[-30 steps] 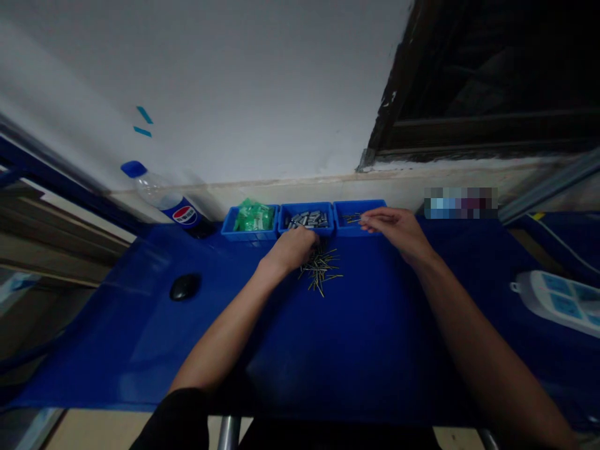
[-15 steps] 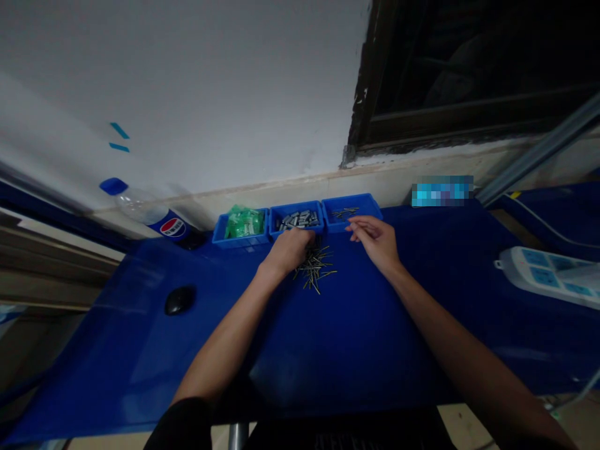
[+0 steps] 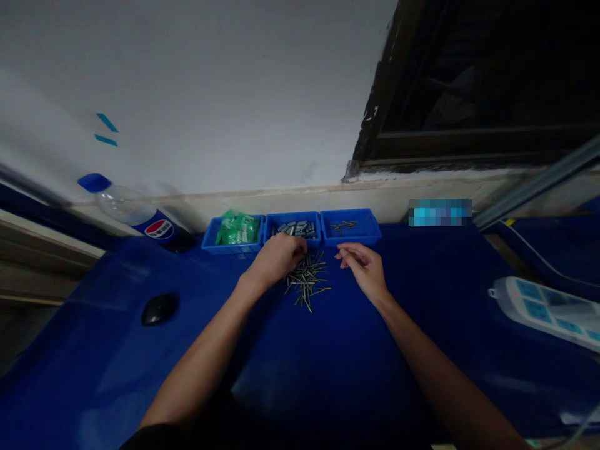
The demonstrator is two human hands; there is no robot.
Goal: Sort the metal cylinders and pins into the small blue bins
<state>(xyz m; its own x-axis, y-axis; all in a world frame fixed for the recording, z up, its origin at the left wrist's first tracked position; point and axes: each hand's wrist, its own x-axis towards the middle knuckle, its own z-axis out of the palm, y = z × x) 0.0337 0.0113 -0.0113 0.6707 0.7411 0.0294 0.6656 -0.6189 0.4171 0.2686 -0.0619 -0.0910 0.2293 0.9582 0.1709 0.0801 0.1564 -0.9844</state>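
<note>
My left hand (image 3: 280, 257) is closed, its fingertips curled down at the front edge of the middle blue bin (image 3: 270, 237); anything in them is hidden. Below and beside it, a loose pile of thin metal rods (image 3: 305, 281), like small drill bits, lies on the blue tabletop (image 3: 304, 356). To the pile's right is my right hand (image 3: 365, 270), thumb and fingers pinched together in front of the right blue bin (image 3: 365, 239). Whether it holds a rod cannot be made out. Several similar thin rods (image 3: 343, 226) lie in that bin. Short silver metal cylinders (image 3: 300, 229) fill the middle bin.
The left blue bin (image 3: 229, 249) holds green plastic packets (image 3: 239, 228). A cola bottle (image 3: 157, 225) leans at the back left, with a black mouse (image 3: 159, 309) nearer. A white power strip (image 3: 539, 312) lies right; a blurred blue box (image 3: 439, 214) stands by the wall.
My right hand has drawn back from the right bin toward the pile. The left hand stays by the pile, a little left of before. The camera view has shifted slightly.
</note>
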